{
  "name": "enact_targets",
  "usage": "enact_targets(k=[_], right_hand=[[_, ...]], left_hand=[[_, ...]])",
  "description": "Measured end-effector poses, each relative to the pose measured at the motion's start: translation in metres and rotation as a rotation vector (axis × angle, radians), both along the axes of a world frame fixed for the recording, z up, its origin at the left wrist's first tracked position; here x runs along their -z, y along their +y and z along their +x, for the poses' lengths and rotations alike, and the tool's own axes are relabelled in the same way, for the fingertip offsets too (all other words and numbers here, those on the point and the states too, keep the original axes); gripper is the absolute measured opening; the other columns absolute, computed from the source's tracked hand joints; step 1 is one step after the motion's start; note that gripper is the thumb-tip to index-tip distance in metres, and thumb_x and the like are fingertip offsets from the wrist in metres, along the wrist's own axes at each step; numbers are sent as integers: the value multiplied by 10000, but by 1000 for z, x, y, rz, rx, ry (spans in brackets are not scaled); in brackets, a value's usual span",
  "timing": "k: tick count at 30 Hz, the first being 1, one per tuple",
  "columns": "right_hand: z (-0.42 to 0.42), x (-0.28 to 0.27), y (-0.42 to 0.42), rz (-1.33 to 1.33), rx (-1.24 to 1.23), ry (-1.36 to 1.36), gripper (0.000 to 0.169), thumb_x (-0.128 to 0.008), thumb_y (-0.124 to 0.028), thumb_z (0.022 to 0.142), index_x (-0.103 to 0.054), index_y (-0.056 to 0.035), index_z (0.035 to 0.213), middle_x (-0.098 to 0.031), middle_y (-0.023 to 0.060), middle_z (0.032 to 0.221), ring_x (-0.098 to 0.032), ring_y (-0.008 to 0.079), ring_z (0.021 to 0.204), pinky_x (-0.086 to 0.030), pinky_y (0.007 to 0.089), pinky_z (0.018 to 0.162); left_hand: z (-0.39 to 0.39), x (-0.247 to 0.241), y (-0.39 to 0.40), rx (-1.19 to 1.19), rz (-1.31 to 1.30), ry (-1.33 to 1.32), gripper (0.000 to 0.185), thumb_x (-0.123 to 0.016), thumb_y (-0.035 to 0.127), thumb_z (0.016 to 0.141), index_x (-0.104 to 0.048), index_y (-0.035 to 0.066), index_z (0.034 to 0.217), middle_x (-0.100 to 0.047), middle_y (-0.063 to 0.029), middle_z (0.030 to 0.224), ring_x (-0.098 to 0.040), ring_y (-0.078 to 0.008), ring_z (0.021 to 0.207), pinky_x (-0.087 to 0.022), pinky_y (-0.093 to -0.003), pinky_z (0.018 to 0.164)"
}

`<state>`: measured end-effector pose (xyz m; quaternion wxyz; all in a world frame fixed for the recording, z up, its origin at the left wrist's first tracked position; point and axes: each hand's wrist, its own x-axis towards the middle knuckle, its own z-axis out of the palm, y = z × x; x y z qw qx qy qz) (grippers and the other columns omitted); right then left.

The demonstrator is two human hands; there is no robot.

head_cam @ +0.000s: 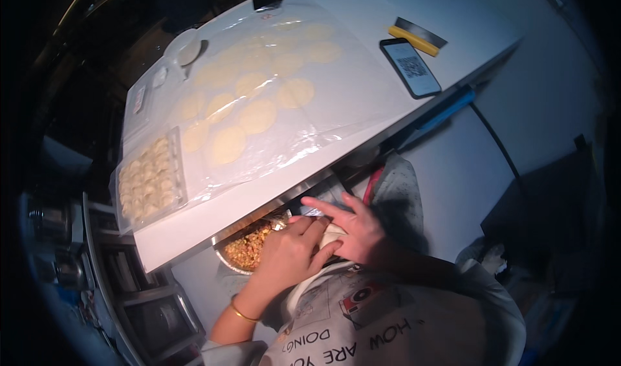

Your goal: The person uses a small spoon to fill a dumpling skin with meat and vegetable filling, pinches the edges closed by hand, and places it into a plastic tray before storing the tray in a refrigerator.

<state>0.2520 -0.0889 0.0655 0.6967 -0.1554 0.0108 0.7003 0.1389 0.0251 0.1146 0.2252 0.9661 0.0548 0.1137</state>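
Just in front of my shirt, both hands are close together around a piece of pale dough [334,235], partly hidden by fingers. My left hand [293,249], with a gold bangle at the wrist, covers its left side with bent fingers. My right hand [356,230] holds it from the right, with index and middle fingers stretched out. Beside the left hand, a metal bowl [219,258] holds chopped filling [247,249], and a metal utensil [279,222] rests at its far rim. On the white table [271,206], round dough wrappers [257,116] lie under clear plastic film.
A clear plastic tray [180,172] of folded dumplings [148,181] stands at the table's left corner. A smartphone [411,70] and a scraper with a yellow handle [412,41] lie at the right. A white bowl [189,50] is at the far left. Metal shelving [109,288] stands lower left.
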Motion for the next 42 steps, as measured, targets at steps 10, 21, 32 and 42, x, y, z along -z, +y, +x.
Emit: enact_targets(k=[10, 21, 32, 42], right_hand=[[4, 9, -5, -75, 312, -1164, 602, -329, -475, 972, -390, -10, 1348, -536, 164, 1246, -476, 238, 1192, -311, 376, 1056], [204, -15, -15, -732, 681, -2888, 454, -511, -256, 868, -491, -69, 1281, -506, 87, 1314, -331, 345, 1300, -173, 623, 1039], [214, -17, -20, -726, 840, -2806, 478, -521, -247, 869, -460, -78, 1312, -563, 114, 1231, -391, 360, 1235, -240, 572, 1031], [228, -12, -20, -1059, 888, -2731, 527, -541, -290, 868, -443, -39, 1321, -559, 177, 1198, -430, 387, 1182, -290, 540, 991]], left_hand=[[-15, 63, -18, -406, -1339, -205, 266, -616, 114, 883, -603, -17, 1113, -656, -95, 884, -639, -182, 666, -487, -237, 540], [-57, 99, -24, -469, -2006, -294, 331, -580, 81, 898, -521, -66, 1188, -644, -144, 949, -660, -259, 738, -520, -242, 556], [-58, 100, -26, -520, -1943, -308, 290, -566, 44, 901, -548, -56, 1173, -650, -143, 946, -659, -232, 731, -524, -233, 552], [-61, 100, -28, -517, -1909, -305, 310, -568, 41, 899, -534, -55, 1192, -640, -138, 948, -651, -224, 733, -511, -234, 566]])
